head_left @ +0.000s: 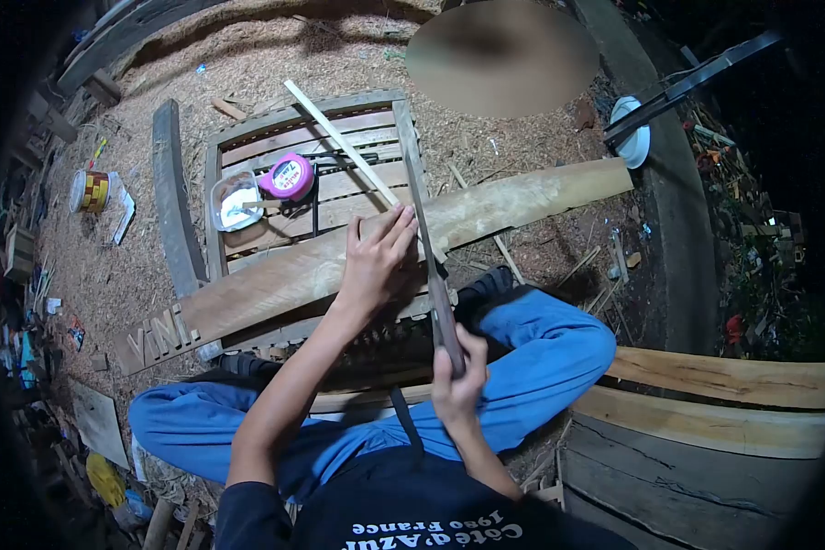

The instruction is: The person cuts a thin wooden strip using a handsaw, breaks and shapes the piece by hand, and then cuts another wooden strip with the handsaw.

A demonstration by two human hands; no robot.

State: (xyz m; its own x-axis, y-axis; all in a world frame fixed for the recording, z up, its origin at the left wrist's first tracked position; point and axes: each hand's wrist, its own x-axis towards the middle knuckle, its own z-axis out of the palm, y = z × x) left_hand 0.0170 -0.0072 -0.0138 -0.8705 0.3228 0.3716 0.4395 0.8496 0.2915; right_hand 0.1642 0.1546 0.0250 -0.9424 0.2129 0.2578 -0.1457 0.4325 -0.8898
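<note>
My right hand (460, 376) is wrapped round the handle of a long hand saw (428, 243), its narrow blade seen nearly edge-on and pointing away from me. The blade crosses a thin pale wooden strip (339, 139). With fingers bent, my left hand (378, 252) presses that strip against a long brown board (275, 273), right beside the blade. Small wooden letters (163, 339) stand at the board's left end. Under the board is a slatted wooden frame (357, 197). A pink tape measure (291, 177) and a clear plastic tub (237, 200) with white contents rest on it.
Sawdust covers the ground. A curved wooden piece (176, 188) and a patterned can (92, 191) lie left. Pale planks (724, 378) lie at lower right. A white round dish (631, 133) sits under a dark metal bar (697, 82). My crossed legs (545, 344) flank the work.
</note>
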